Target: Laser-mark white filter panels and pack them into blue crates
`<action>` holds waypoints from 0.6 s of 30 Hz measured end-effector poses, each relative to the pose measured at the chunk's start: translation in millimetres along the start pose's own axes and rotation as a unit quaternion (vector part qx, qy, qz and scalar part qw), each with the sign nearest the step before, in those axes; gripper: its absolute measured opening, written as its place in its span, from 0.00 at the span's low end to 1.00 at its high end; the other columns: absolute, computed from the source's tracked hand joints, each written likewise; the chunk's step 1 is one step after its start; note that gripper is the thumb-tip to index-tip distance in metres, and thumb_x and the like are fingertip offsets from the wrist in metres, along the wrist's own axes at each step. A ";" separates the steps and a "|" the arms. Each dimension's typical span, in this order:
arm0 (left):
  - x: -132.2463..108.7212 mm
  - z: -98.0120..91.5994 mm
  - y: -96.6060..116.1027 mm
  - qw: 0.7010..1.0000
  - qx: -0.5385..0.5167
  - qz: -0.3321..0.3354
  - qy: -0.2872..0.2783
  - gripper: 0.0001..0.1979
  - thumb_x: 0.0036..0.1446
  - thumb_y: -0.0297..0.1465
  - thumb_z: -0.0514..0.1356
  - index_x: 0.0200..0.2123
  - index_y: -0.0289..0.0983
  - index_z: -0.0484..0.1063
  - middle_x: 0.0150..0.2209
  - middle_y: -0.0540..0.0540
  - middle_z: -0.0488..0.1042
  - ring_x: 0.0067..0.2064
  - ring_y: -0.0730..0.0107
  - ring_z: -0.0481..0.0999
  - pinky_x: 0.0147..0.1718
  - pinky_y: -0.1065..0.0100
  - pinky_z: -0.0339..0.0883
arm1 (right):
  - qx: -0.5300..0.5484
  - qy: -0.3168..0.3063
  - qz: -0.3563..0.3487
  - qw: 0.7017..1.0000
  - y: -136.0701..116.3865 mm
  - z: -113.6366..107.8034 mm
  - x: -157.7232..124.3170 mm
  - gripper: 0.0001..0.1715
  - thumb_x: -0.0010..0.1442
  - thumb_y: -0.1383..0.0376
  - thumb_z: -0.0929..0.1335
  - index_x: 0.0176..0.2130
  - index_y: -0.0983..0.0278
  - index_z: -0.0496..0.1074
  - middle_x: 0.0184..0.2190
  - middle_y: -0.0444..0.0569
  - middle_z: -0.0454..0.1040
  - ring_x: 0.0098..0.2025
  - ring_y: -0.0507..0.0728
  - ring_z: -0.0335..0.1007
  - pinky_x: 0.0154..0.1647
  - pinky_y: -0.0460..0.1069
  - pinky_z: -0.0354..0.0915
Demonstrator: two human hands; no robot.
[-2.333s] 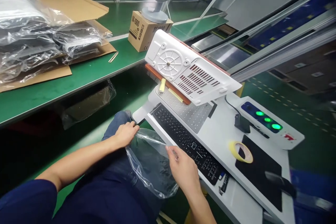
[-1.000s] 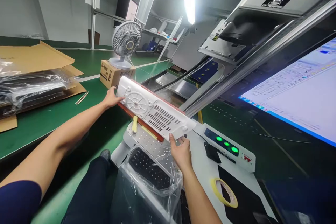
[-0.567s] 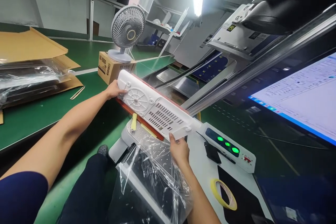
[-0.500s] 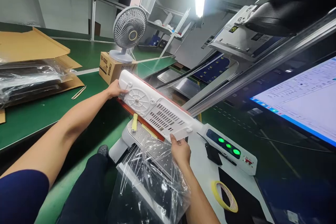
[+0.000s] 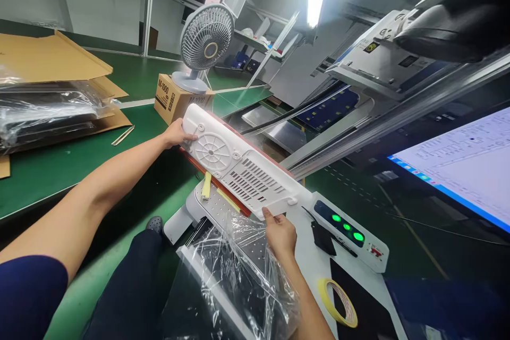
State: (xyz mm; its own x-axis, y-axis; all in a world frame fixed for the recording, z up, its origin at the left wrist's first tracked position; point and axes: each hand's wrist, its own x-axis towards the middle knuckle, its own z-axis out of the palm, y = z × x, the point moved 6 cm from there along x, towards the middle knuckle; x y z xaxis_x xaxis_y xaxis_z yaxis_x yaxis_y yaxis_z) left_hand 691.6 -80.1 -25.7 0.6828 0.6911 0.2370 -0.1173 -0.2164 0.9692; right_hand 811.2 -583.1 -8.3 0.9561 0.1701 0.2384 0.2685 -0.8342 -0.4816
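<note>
Both hands on the white, slotted, moulded-plastic panel [image 5: 243, 164]. It's tilted, sitting on the orange-brown strip-shaped block [image 5: 234, 199] above the grey perforated metal plate [image 5: 191, 199], at the left end of the white flat-topped bench [image 5: 305, 255].

Left hand [image 5: 177, 134]: clamped on panel's left end, thumb on the face, other fingers mostly hidden. Right hand [image 5: 282, 234]: clamped at the lower right corner, thumb on the edge, fingers curled under. Clear crinkled plastic bag [image 5: 239, 281] hangs just below, against right hand and forearm; can't tell if any of it is pinched.

Yellow ring-shaped tape roll [image 5: 349, 313] lies on the black flat mat [image 5: 370, 308], white bench's right end. Box with three green lights [image 5: 350, 234] runs along that bench's far edge.

Grey round fan [image 5: 207, 37] stands on the brown cardboard carton [image 5: 165, 101], at the green-topped bench's [image 5: 139, 77] front edge.
</note>
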 end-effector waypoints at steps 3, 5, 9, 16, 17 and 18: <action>-13.9 -6.3 1.8 1.000 -0.027 0.011 -0.008 0.43 0.34 0.43 0.86 0.49 0.36 0.71 0.53 0.35 0.80 0.54 0.42 0.79 0.50 0.50 0.75 | 0.000 -0.005 -0.002 1.000 1.4 -7.2 -18.4 0.34 0.56 0.31 0.65 0.24 0.56 0.72 0.33 0.63 0.84 0.38 0.73 0.78 0.37 0.58 0.66; -32.5 -12.6 4.8 0.998 -0.049 0.020 -0.014 0.43 0.34 0.43 0.85 0.50 0.35 0.72 0.52 0.37 0.81 0.54 0.45 0.79 0.51 0.51 0.75 | 0.001 -0.002 -0.009 1.000 2.8 -17.2 -40.8 0.37 0.56 0.29 0.64 0.25 0.57 0.74 0.32 0.63 0.84 0.37 0.73 0.78 0.37 0.58 0.66; -92.0 -36.3 16.8 0.995 -0.088 0.045 -0.001 0.43 0.35 0.44 0.84 0.51 0.35 0.72 0.51 0.40 0.80 0.53 0.49 0.80 0.53 0.52 0.76 | -0.011 0.026 -0.033 0.999 6.7 -45.1 -105.4 0.44 0.59 0.24 0.60 0.29 0.56 0.79 0.24 0.58 0.78 0.30 0.71 0.74 0.34 0.58 0.63; -213.6 -91.2 55.1 0.984 -0.152 0.085 0.042 0.40 0.34 0.44 0.86 0.48 0.38 0.75 0.47 0.43 0.82 0.50 0.51 0.82 0.54 0.52 0.78 | -0.059 0.072 -0.151 0.984 22.1 -92.4 -212.0 0.46 0.72 0.31 0.57 0.25 0.57 0.81 0.20 0.56 0.77 0.22 0.67 0.74 0.26 0.56 0.60; -227.9 -99.0 59.3 0.982 -0.159 0.084 0.052 0.40 0.33 0.43 0.87 0.48 0.38 0.75 0.47 0.42 0.82 0.50 0.51 0.82 0.54 0.52 0.79 | -0.067 0.083 -0.174 0.979 22.6 -98.4 -223.7 0.45 0.74 0.33 0.58 0.29 0.57 0.84 0.21 0.56 0.78 0.22 0.67 0.74 0.25 0.56 0.61; -241.0 -106.6 63.0 0.981 -0.163 0.084 0.061 0.41 0.33 0.43 0.87 0.48 0.38 0.76 0.48 0.42 0.82 0.49 0.51 0.82 0.53 0.52 0.79 | -0.070 0.096 -0.197 0.973 21.8 -104.4 -234.8 0.42 0.75 0.36 0.59 0.33 0.58 0.86 0.23 0.56 0.80 0.22 0.66 0.75 0.25 0.56 0.62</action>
State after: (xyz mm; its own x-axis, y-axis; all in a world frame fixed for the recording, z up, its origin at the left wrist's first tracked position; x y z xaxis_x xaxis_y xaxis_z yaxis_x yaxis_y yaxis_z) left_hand 442.8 -186.7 -14.6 0.5443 0.7467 0.3824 -0.4584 -0.1170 0.8810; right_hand 580.4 -696.0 13.2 0.7388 0.4011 0.5415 0.5784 -0.7898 -0.2042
